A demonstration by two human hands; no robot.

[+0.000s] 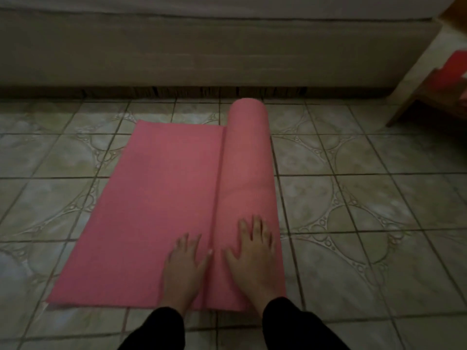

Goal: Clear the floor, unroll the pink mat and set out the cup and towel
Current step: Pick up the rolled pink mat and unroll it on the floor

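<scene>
Lying partly unrolled on the patterned grey tiled floor [353, 193]: thin pink foam mat [156, 198], flat section spread to the left, still-rolled cylinder [249, 160] along its right side, far end close to the pale upholstered bed base [202, 51]. Left hand [185, 263] palm down on the flat section, fingers [183, 242] spread, thumb against the seam beside the roll. Right hand [254, 251] flat on top of the roll near its close end, fingers spread, gripping nothing. Black sleeves [290, 324] at both wrists. Red object [454, 72] on a wooden piece at far right, too cropped to identify.
</scene>
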